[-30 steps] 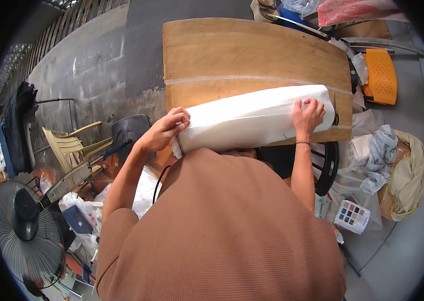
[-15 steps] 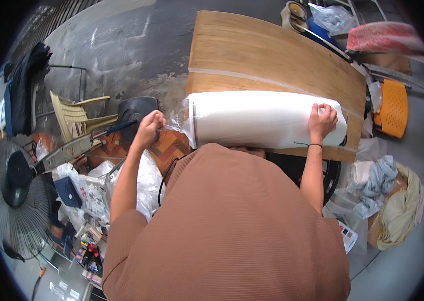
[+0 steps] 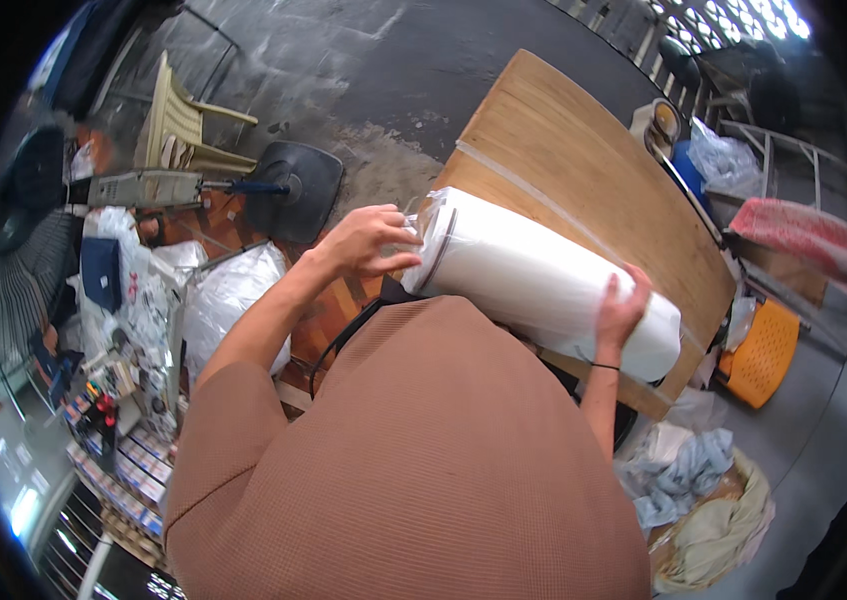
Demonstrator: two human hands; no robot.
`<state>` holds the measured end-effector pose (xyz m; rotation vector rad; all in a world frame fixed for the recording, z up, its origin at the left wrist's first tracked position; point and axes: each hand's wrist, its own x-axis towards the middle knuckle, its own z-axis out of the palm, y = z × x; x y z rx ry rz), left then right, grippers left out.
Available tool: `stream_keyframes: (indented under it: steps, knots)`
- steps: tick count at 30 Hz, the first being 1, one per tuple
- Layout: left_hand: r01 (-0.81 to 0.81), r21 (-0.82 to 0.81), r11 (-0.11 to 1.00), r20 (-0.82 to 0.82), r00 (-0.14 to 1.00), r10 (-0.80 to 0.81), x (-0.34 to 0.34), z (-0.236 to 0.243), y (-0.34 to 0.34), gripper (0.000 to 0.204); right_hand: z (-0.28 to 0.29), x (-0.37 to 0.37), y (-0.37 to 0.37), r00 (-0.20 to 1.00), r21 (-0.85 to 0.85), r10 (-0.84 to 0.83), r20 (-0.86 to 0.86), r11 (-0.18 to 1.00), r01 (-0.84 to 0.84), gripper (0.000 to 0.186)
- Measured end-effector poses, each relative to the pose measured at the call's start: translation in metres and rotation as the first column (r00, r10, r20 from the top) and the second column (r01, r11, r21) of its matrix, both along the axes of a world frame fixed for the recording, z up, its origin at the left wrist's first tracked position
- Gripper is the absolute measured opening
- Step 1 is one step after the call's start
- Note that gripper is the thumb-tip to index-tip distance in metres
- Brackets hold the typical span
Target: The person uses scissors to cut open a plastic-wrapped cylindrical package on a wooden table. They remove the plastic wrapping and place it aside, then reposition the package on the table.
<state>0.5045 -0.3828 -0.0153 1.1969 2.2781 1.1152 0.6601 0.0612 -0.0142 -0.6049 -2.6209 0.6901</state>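
A long white bundle, rounded like a bolster and wrapped in clear plastic, lies along the near side of a wooden tabletop. A dark line rings its left end, where loose clear plastic gathers. By that end is my left hand, its fingers apart and close to the loose plastic; whether they touch it is hard to tell. Resting against the bundle's top towards its right end, my right hand has its fingers stretched out. A dark band circles the right wrist.
Left of the table stand a cream plastic chair, a dark square base and a fan. Clear plastic bags lie on the left floor. To the right are an orange perforated seat and a heap of cloth.
My left hand has gone from a closed fist away from the bundle to spread fingers by its end. My right hand still rests on the bundle. The whole view has turned.
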Motion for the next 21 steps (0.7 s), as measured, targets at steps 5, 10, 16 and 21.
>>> stream_keyframes:
  steps: [5, 10, 16, 21]
  knots:
    - [0.026, 0.072, 0.997, -0.178, 0.984, -0.013, 0.031, 0.015, 0.006, 0.019, 0.045, -0.077, -0.135, 0.779, -0.165, 0.627, -0.025, 0.766, -0.622, 0.034]
    - [0.03, 0.129, 0.991, 0.075, 0.996, -0.04, 0.044, -0.002, 0.001, 0.015, 0.052, -0.103, -0.19, 0.507, -0.187, 0.862, -0.029, 0.493, -0.849, 0.04]
    - [-0.076, 0.225, 0.971, 0.28, 0.96, 0.01, 0.055, -0.038, -0.011, 0.019, 0.038, -0.097, -0.193, 0.581, -0.151, 0.813, -0.028, 0.571, -0.807, 0.044]
    - [-0.116, 0.24, 0.964, 0.228, 0.972, 0.06, 0.075, -0.065, -0.016, 0.029, 0.042, -0.09, -0.194, 0.577, -0.063, 0.815, 0.048, 0.579, -0.813, 0.047]
